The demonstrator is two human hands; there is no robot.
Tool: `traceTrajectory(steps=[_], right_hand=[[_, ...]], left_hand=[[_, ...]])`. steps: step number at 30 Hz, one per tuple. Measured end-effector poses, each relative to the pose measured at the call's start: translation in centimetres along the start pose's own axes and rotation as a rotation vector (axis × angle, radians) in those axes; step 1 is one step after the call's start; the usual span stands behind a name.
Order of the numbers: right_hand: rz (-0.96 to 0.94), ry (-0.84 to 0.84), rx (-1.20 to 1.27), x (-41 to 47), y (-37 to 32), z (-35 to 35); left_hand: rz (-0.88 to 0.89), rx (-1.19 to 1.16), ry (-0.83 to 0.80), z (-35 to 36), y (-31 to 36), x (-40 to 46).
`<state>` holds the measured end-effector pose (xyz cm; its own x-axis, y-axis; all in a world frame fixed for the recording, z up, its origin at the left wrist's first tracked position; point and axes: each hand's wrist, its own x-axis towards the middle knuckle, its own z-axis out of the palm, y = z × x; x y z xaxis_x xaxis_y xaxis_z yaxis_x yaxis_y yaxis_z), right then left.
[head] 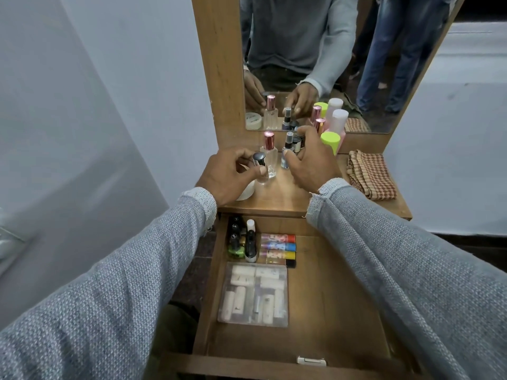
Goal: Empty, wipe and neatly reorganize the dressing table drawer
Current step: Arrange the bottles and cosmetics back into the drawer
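Note:
The wooden drawer [337, 311] stands pulled open below the tabletop. Inside it lie a clear plastic box [253, 293] of pale tubes, several colourful lip tubes [278, 246] and a cluster of nail polish bottles [241, 239] at the back left. On the tabletop, my left hand [227, 174] pinches a clear glass bottle with a silver cap [260, 165]. My right hand [308, 160] curls its fingers around small dark bottles [296, 142] near the mirror; its thumb touches a small spray bottle [286, 152].
A pink-capped perfume bottle [269, 152], a pink bottle with a lime cap [330, 139] and a white jar [247, 190] stand on the tabletop. A folded checked cloth [370, 174] lies at the right. The mirror [329, 50] reflects me and another person's legs.

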<state>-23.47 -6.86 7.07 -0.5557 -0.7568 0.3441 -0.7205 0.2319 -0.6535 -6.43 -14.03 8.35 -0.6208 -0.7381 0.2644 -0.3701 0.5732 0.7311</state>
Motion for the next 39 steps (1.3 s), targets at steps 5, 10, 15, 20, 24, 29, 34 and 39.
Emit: traceTrajectory(steps=[5, 10, 15, 20, 24, 29, 34, 39], right_hand=[[0.028, -0.005, -0.013, 0.4, -0.2, 0.2], [0.033, -0.018, 0.01, 0.7, -0.4, 0.2], [0.055, -0.021, 0.028, 1.1, -0.7, 0.2], [0.064, -0.046, -0.044, 1.2, -0.4, 0.3], [0.077, -0.072, -0.122, 1.1, -0.1, 0.2], [0.032, -0.041, -0.225, 0.8, -0.3, -0.2], [-0.016, -0.028, -0.257, 0.4, -0.2, -0.3], [-0.061, 0.0, -0.299, 0.4, -0.3, -0.3]], left_hand=[[0.024, 0.036, -0.059, 0.1, -0.2, -0.4], [0.034, 0.022, -0.078, 0.2, 0.0, -0.7], [0.037, -0.013, -0.079, 0.6, 0.2, -1.5], [0.037, -0.055, -0.078, 1.0, 0.2, -2.3], [0.018, -0.074, -0.081, 1.0, 0.1, -2.8], [0.004, -0.095, -0.084, 0.9, -0.1, -3.1], [-0.002, -0.091, -0.086, 0.9, -0.3, -3.1], [-0.009, -0.089, -0.076, 1.1, -0.4, -3.0]])
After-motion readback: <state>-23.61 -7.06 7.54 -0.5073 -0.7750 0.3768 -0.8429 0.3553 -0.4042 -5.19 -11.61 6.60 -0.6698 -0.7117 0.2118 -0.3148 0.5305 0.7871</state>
